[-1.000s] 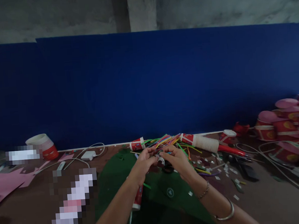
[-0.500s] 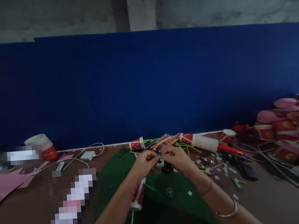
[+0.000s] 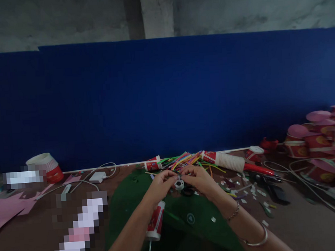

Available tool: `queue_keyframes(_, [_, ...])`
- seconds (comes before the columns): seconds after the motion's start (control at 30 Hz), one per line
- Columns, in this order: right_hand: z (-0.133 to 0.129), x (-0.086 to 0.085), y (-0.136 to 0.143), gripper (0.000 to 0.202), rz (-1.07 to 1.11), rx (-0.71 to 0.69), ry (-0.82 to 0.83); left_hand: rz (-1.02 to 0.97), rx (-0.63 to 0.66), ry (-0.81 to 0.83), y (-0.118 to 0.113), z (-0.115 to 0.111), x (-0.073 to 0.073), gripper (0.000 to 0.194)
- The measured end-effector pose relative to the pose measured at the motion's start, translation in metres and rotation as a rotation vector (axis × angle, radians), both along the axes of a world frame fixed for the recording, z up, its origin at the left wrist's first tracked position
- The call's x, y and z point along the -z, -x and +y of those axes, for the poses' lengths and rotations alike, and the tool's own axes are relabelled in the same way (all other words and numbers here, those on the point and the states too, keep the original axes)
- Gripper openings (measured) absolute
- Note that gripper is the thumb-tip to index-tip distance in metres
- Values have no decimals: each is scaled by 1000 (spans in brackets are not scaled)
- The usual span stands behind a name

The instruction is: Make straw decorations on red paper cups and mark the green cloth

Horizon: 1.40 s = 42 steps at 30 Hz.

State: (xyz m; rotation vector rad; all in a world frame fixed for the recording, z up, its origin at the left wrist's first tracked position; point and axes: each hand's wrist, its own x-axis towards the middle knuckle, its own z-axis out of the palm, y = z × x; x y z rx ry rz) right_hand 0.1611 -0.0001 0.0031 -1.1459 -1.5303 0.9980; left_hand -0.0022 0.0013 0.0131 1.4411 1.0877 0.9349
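We note a red cup [image 3: 156, 222] on the green mat [image 3: 123, 216]. Beyond it, the left hand [image 3: 160, 185] and right hand [image 3: 201, 181] are narrowly pinched; we cannot tell their grip. The white ring [image 3: 179, 184] sits at their fingertips, before coloured straws [image 3: 184, 161].

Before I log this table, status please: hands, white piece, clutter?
Left hand, right hand close together, grip unclear. Small white round piece between them. Colourful strips heaped beyond; red paper cup lying nearer.
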Motion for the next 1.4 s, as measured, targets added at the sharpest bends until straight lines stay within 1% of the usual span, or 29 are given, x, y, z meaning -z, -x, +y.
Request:
queue_keyframes(0.07, [0,0,0,12,1,23,-7,-1,-105,-62,0,2,2,27])
queue_keyframes(0.13, [0,1,1,13,-27,57,-16,68,-177,-187,1,2,3,20])
queue_keyframes(0.17, [0,1,2,13,-47,80,-21,129,-188,-256,1,1,3,16])
queue_keyframes(0.27, [1,4,3,13,-91,128,-45,329,-182,-429,1,-3,3,15])
queue_keyframes(0.33, [2,5,4,13,-107,132,-77,427,-192,-499,0,-5,4,11])
queue_keyframes(0.4, [2,6,5,12,-127,130,-129,481,-197,-536,0,-6,5,11])
queue_keyframes(0.53, [1,6,5,8,-163,136,-243,534,-182,-536,0,-8,3,15])
queue_keyframes(0.67, [-1,7,7,8,-208,149,-339,685,-288,-545,-1,-13,-2,13])
queue_keyframes(0.73, [-2,7,8,9,-230,163,-362,698,-300,-549,-2,-15,-3,12])
queue_keyframes(0.83, [-4,5,10,8,-245,180,-372,658,-248,-539,-3,-15,-2,13])
queue_keyframes(1.03, [-8,3,12,9,-272,180,-383,588,-262,-501,-2,-13,-1,14])
queue_keyframes(1.2, [-8,5,12,9,-261,168,-405,517,-212,-420,-3,-11,-1,19])
queue_keyframes(1.4, [-9,3,12,9,-256,143,-385,395,-191,-315,-2,-8,-1,19])
